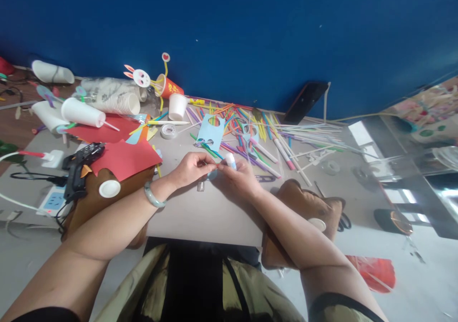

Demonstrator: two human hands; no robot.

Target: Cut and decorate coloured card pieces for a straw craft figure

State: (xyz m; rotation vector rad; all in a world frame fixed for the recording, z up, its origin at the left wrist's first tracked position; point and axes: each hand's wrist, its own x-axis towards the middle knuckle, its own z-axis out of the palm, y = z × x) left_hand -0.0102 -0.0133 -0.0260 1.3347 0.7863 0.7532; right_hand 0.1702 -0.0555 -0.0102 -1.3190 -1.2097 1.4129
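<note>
Above the near part of the table, my left hand point(192, 170) and my right hand point(240, 178) meet at the fingertips. A white glue stick point(231, 161) with a pale blue label is gripped in my right hand. My left fingers are pinched together; whatever is between them is too small to make out. Just below the fingertips shows a small round piece of blue paper point(212, 175), and I cannot tell which hand touches it. A small clear cap point(201, 186) stands on the table below my left hand.
Light blue cut-out paper point(210, 133), coloured sticks point(263, 157) and a tape roll point(168, 131) lie beyond my hands. Red paper point(125, 159) and paper cups point(84, 112) are at left. A black phone point(307, 102) leans on the blue wall. Brown cushions point(307, 200) flank my forearms.
</note>
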